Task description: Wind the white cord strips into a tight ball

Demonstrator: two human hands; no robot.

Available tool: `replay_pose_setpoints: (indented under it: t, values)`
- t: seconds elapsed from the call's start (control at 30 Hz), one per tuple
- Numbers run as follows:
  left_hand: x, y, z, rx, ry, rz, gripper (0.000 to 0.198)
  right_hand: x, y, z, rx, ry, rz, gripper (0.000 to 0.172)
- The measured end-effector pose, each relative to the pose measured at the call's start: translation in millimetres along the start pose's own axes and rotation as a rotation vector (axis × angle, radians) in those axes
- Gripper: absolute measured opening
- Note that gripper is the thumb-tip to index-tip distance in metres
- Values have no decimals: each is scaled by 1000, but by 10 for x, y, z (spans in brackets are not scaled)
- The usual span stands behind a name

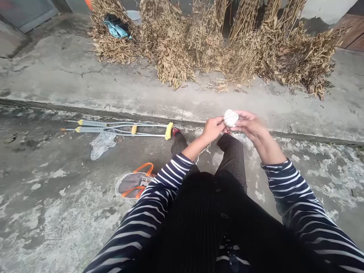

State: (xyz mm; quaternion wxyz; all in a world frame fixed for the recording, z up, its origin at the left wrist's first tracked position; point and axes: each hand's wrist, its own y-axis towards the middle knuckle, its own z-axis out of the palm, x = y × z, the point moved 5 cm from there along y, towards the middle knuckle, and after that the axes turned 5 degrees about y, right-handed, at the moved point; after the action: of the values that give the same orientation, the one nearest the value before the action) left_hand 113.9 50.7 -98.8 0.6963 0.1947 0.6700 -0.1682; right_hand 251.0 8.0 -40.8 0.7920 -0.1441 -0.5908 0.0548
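A crumpled white wad [230, 118], paper or cloth by its look, sits between my hands at the top of my lap. My left hand [212, 129] pinches it from the left with the fingers bent around its edge. My right hand [247, 126] holds its other side, fingers reaching across from the right and slightly blurred. Part of the wad's underside is hidden by my fingers. Both sleeves are black with white stripes.
A pair of aluminium crutches [119, 129] with yellow pads lies on the concrete to my left, next to a clear plastic bag [102, 145]. A transparent bag with orange handles [133, 185] lies nearer me. Bundles of dried leafy plants [170, 45] stand beyond a low concrete step [182, 122].
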Motion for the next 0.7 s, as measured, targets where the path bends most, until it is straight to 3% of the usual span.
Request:
replay_pose_setpoints:
  t: [0.2, 0.47, 0.57, 0.7]
  values:
    - [-49, -93, -68, 169, -167, -98, 25, 95, 52, -64, -27, -2, -72, 39]
    - [182, -66, -174, 111, -21, -284, 26, 464, 43, -175, -50, -72, -202, 35]
    - [198, -2, -153, 118, 26, -267, 23, 601, 17, -172, -49, -117, -232, 34]
    - [306, -26, -151, 198, -9, -213, 26, 960, 0, -280, -143, -115, -312, 37]
